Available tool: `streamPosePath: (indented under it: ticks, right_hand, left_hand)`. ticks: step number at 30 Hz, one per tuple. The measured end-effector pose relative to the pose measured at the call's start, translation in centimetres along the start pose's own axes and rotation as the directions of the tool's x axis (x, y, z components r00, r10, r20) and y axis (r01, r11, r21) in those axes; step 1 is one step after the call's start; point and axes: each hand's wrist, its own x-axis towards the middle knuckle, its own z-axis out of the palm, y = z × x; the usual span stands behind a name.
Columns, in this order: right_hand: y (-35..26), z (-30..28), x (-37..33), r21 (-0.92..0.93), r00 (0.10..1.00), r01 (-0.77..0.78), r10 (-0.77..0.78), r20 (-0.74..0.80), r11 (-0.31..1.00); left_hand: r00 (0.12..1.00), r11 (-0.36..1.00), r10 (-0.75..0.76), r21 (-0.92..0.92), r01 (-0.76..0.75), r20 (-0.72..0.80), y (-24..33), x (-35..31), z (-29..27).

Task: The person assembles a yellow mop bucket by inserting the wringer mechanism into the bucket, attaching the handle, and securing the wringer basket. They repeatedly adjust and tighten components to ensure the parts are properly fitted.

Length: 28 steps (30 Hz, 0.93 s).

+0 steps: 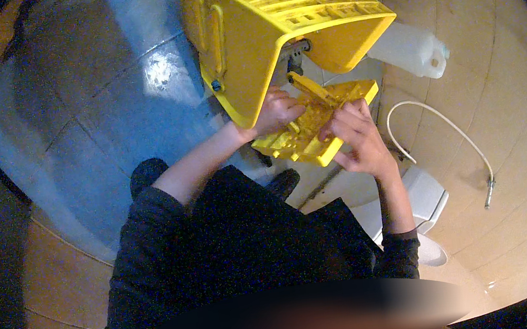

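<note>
A large yellow plastic housing with a slatted top, which looks like a mop wringer (242,42), stands tilted in front of me with its open side facing me. Grey metal parts (294,52) show inside the opening. Just below the opening is a loose-looking yellow plastic plate (308,149) with ribs and dirty stains, joined or close to a yellow arm (312,87). My right hand (360,139) grips the plate's right side, thumb below and fingers over the edge. My left hand (275,109) is closed at the plate's left side, beside the housing wall; its fingertips are partly hidden.
A whitish translucent plastic jug (409,51) lies right of the housing. A thin white hose (463,130) with a metal end curves along the beige tiles. A white fixture (422,194) is near my right forearm. My dark shoes (148,173) stand on the floor.
</note>
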Motion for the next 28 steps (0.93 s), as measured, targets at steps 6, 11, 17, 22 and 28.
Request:
streamPosePath:
  ticks: [6, 11, 17, 22, 28]
  right_hand:
    - [0.0, 0.3, 0.7, -0.013, 0.999, 0.039, -0.039, -0.009, 0.999]
    - [0.0, 0.8, 1.8, -0.069, 0.998, 0.059, -0.058, 0.019, 0.996]
    - [-0.8, 0.0, 2.2, -0.053, 0.998, 0.053, -0.052, 0.019, 0.997]
    - [-0.7, 0.2, 2.7, -0.121, 1.0, 0.028, -0.028, 0.001, 0.992]
    - [-1.4, 0.3, 3.2, -0.166, 0.995, 0.064, -0.076, -0.064, 0.984]
  left_hand:
    - [0.998, 0.995, 0.052, 0.085, -0.055, 0.029, 0.1, -0.1, 0.0]
    - [0.994, 0.984, 0.042, 0.166, -0.058, 0.097, 0.5, -0.1, -0.3]
    - [0.988, 0.969, 0.14, 0.196, -0.149, 0.061, 0.5, -0.5, -0.7]
    - [0.992, 0.979, 0.116, 0.16, -0.124, 0.058, 0.5, -1.1, 0.4]
    - [0.993, 0.982, 0.118, 0.146, -0.12, 0.026, 1.4, -1.0, 2.0]
